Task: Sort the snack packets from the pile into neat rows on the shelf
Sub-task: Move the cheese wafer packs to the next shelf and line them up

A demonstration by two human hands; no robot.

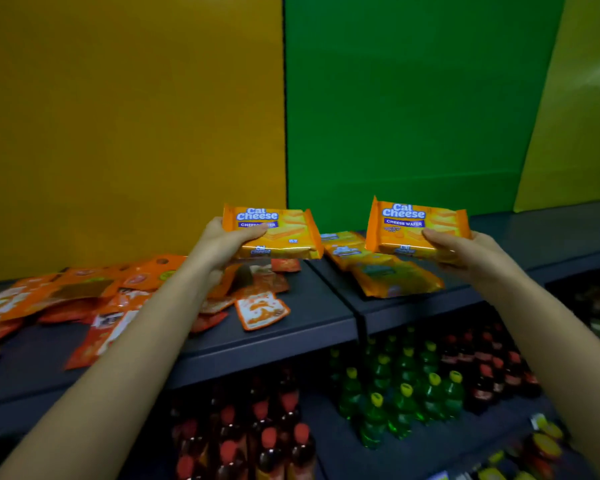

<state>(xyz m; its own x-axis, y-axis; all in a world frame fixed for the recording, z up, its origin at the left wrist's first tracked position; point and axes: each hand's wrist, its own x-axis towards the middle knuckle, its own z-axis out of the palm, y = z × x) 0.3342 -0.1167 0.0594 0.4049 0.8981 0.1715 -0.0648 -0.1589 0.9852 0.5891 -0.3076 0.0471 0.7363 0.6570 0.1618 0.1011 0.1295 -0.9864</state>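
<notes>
Your left hand (219, 242): curled round the left wafer packet (281, 233), thumb laid across the front, fingers underneath. Packet orange, "Cal Cheese" label facing you, held in the air above the shelf (309, 313), clear of it.

Your right hand (465, 252): gripping the right wafer packet (413, 226) the same way, thumb on the front, fingers below. Same brand and colour, label facing you, held up over the right section of the shelf, well apart from the left one.

Below and between your hands: stacked wafer packets (381, 271), the same orange kind, lying flat and overlapping on the right section, just beside the shelf's divide. Their count cannot be told.

Under your left forearm: pile (84, 299) of orange and red sachets, spread loose and overlapping across the left section of the shelf.

Behind the shelf: yellow panel (132, 116) at left, green panel (413, 98) at right.

Lower level: red-capped bottles (267, 438) at left, green bottles (406, 393) with yellow caps in the middle, dark bottles (489, 372) with red caps to their right, all upright in rows.
</notes>
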